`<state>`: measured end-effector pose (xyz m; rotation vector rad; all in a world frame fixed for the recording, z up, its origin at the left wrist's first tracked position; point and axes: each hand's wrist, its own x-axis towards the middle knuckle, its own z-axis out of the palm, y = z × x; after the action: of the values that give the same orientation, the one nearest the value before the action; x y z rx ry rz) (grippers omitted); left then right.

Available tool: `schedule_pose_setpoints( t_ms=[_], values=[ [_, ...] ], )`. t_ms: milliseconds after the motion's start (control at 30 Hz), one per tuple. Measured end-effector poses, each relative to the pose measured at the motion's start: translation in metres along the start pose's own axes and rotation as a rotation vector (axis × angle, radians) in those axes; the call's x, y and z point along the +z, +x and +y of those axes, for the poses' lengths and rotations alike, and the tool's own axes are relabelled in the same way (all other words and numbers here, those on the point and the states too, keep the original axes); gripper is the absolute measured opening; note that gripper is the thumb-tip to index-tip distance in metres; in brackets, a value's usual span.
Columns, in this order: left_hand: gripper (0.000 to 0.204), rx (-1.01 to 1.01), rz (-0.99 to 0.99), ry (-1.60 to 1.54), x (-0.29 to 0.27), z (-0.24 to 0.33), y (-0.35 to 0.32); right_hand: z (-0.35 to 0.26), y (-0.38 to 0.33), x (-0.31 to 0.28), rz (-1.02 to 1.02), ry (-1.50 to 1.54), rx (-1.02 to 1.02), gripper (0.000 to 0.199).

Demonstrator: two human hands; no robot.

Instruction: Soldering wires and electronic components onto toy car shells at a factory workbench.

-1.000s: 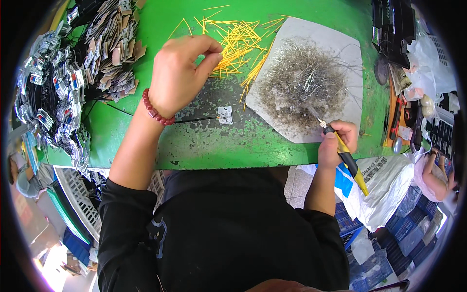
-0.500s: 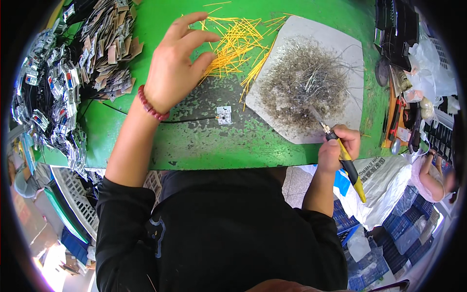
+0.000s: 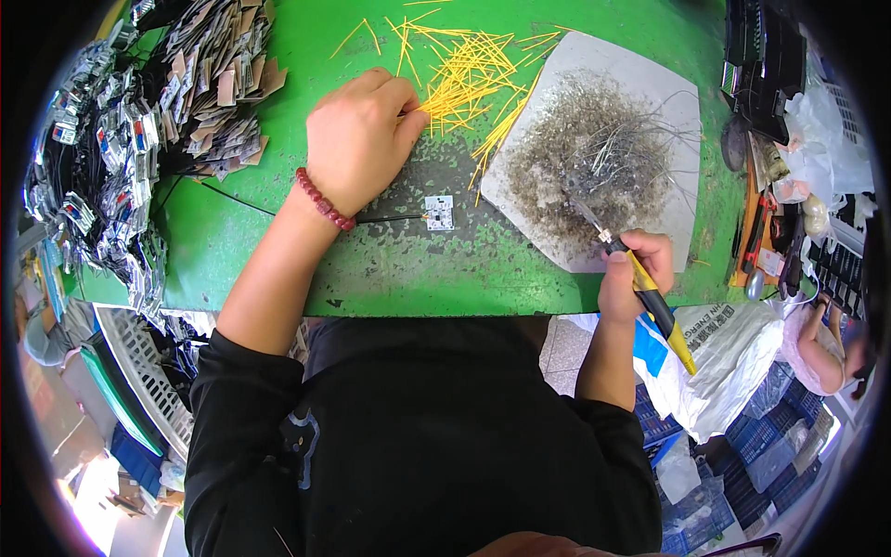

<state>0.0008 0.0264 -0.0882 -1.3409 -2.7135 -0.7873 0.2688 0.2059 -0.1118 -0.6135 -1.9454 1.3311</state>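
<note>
Gripping a yellow-black soldering iron, right hand closed, left hand beside yellow strands, pinch unclear.

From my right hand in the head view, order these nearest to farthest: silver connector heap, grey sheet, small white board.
From your right hand:
1. Grey sheet, just ahead of it.
2. Small white board, to the left, beyond the sheet.
3. Silver connector heap, at far left.

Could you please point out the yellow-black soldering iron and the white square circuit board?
Yellow-black soldering iron [image 3: 660, 314]: head view, on its handle.
White square circuit board [image 3: 439, 213]: head view, on its face.
</note>
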Motion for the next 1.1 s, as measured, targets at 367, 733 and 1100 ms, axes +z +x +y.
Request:
schedule_pose_setpoints(
  t_ms=[367, 733, 1100],
  values=[
    [0.008, 0.072, 0.088, -0.139, -0.015, -0.012, -0.008, -0.004, 0.002, -0.001, 0.115, 0.048, -0.058, 0.021],
    [0.007, 0.069, 0.089, -0.138, -0.033, -0.013, -0.025, -0.02, 0.005, 0.021, 0.063, 0.09, -0.066, 0.024],
    [0.013, 0.109, 0.003, -0.289, -0.049, 0.02, -0.085, -0.049, -0.021, 0.066, -0.1, 0.21, 0.054, 0.04]
  ],
)
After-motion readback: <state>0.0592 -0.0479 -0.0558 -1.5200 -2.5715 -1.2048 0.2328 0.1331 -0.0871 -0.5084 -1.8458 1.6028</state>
